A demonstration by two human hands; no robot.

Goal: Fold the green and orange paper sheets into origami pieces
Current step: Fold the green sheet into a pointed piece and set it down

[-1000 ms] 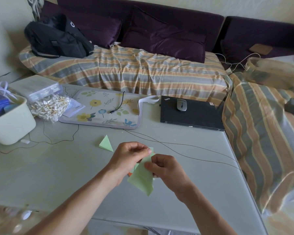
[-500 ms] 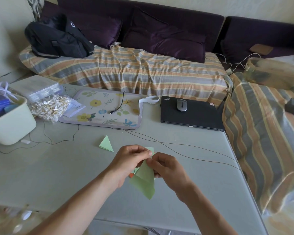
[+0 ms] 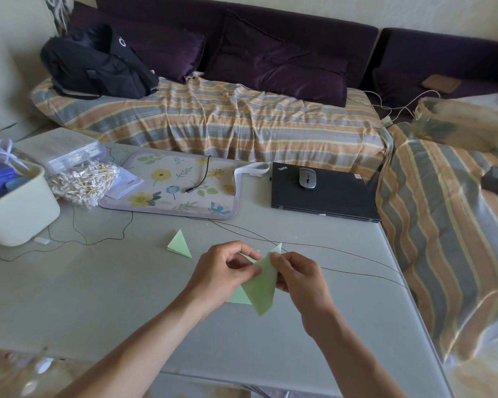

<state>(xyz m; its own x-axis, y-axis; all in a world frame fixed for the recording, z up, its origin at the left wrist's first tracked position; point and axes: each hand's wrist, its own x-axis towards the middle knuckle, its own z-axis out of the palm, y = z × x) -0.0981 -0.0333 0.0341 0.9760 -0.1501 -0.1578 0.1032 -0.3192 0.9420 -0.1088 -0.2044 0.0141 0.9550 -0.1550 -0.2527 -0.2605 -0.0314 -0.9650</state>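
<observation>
While a folded green triangle (image 3: 180, 244) lies on the bench (image 3: 98, 282), the left hand (image 3: 224, 268) and right hand (image 3: 299, 275) pinch the green paper (image 3: 260, 288).

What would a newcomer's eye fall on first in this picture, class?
First, the two hands, left hand and right hand, pinching a green paper sheet above the near middle of the table. Next, a folded green triangle lies just left of them, and a closed black laptop carrying a mouse sits at the far right.
</observation>
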